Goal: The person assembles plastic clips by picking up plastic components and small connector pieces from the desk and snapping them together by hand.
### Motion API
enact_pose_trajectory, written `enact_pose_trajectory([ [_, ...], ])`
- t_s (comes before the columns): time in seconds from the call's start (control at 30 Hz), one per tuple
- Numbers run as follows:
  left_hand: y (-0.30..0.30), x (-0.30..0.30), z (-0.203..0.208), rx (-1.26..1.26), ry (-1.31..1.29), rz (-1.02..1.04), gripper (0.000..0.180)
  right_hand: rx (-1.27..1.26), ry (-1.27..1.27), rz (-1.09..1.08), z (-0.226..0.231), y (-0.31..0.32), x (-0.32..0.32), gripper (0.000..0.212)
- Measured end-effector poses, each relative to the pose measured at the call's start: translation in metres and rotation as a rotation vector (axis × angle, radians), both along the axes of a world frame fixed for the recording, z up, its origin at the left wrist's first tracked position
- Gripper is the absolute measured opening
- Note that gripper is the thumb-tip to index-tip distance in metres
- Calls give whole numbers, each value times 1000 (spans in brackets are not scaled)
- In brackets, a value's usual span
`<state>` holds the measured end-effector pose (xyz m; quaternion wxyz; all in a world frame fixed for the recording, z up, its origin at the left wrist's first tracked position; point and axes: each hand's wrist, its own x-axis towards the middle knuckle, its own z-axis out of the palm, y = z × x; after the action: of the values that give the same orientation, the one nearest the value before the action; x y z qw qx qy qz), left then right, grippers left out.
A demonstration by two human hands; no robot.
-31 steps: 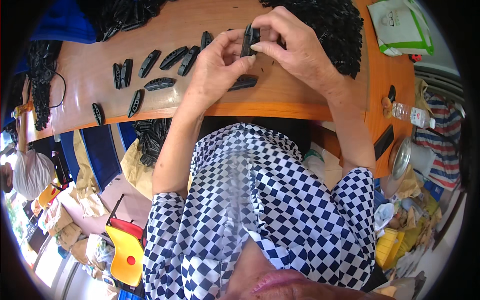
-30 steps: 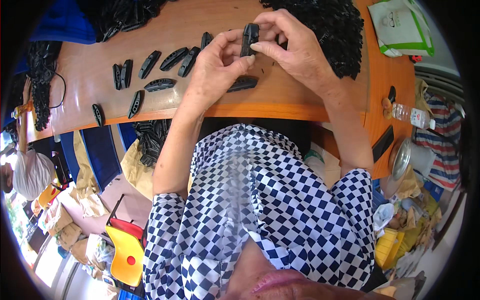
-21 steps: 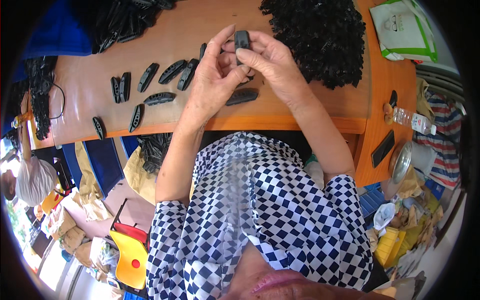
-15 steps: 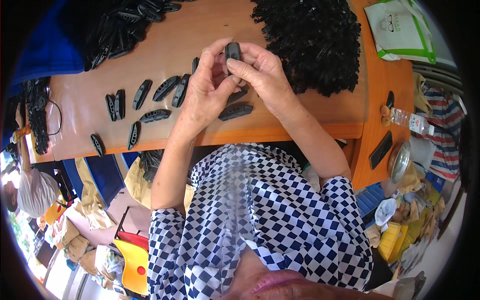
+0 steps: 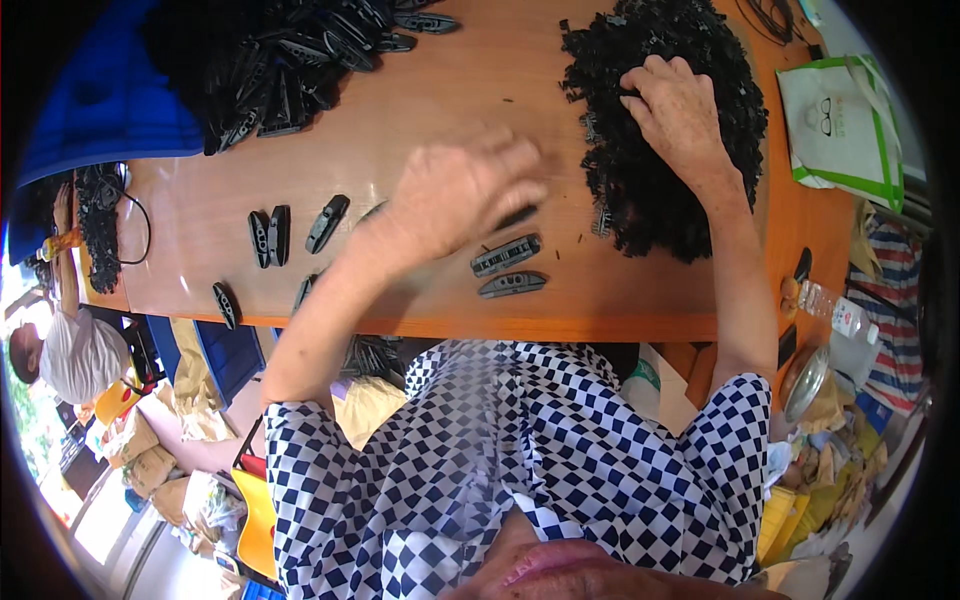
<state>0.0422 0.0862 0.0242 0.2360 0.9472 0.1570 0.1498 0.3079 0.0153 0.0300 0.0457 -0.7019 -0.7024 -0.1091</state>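
My right hand (image 5: 677, 112) rests on a large heap of small black plastic parts (image 5: 665, 205), its fingers curled down into it; whatever its fingertips grip is hidden. My left hand (image 5: 468, 190) is smeared by motion above the middle of the table, so its fingers and anything in them cannot be made out. Just below it lie a long black clip-like piece with a slotted side (image 5: 506, 255) and a curved black piece (image 5: 512, 285). Left of my left forearm are more curved black pieces, among them a pair side by side (image 5: 279, 236) and a tilted one (image 5: 327, 223).
A pile of long black pieces (image 5: 300, 70) is at the far left beside a blue bin (image 5: 110, 115). A white-green bag (image 5: 840, 125), a clear bottle (image 5: 838, 310) and a metal dish (image 5: 806, 384) are at the right. Another person (image 5: 65, 350) sits at the far left.
My hands were together around a black piece; now they are apart. My right hand has moved right onto the heap, while the left is in motion over the table. The view has shifted slightly.
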Motion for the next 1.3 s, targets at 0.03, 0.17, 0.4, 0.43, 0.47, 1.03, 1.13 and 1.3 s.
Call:
enact_pose_trajectory([
  [0.03,13,0,1,1,46,90,27,-68,-15,-6,0,1,1,13],
  [0.17,105,15,-20,541,-43,343,23,-151,25,-39,1,10,-5,13],
  [0.4,143,31,-43,574,94,407,22,-35,-41,-66,-12,18,-10,10],
  [0.43,140,34,-43,552,81,420,21,7,30,-67,-15,17,-5,9],
  [0.47,134,35,-39,554,80,421,21,54,105,-61,-16,18,-2,9],
  [1.03,-43,28,11,-1523,-681,179,32,-119,2462,340,-4,-36,-47,18],
  [1.13,-53,19,12,-1535,-704,197,32,-132,2516,351,-3,-45,-58,17],
  [1.3,-61,13,9,-1525,-698,196,28,-135,2492,375,1,-51,-65,14],
])
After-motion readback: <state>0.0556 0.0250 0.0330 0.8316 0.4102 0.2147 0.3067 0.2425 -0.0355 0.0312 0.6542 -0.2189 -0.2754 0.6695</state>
